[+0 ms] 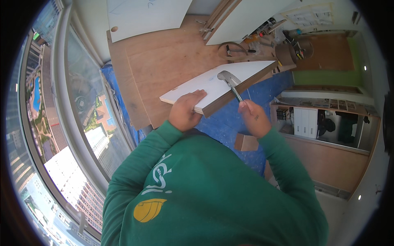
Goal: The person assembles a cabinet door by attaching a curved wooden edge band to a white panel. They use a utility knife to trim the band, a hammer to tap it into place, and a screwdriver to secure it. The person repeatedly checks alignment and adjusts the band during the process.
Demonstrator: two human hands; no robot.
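A white board (213, 82) with brown edges lies partly over the workbench, its long side edge turned toward the right. My left hand (188, 110) grips its near end, fingers across the white face; the thumb is hidden. My right hand (255, 118) is closed round the handle of a claw hammer (229, 78). The metal hammer head hangs over the white face close to the brown long edge. Whether it touches the board I cannot tell.
The wooden workbench (164, 57) stands beside a large window (86, 102). Farther back are white panels (147, 16), loose tools and a coiled strip (234, 48). Blue sheeting (221, 125) covers the floor, with a small brown block (246, 142) on it. A shelf unit (324, 123) stands right.
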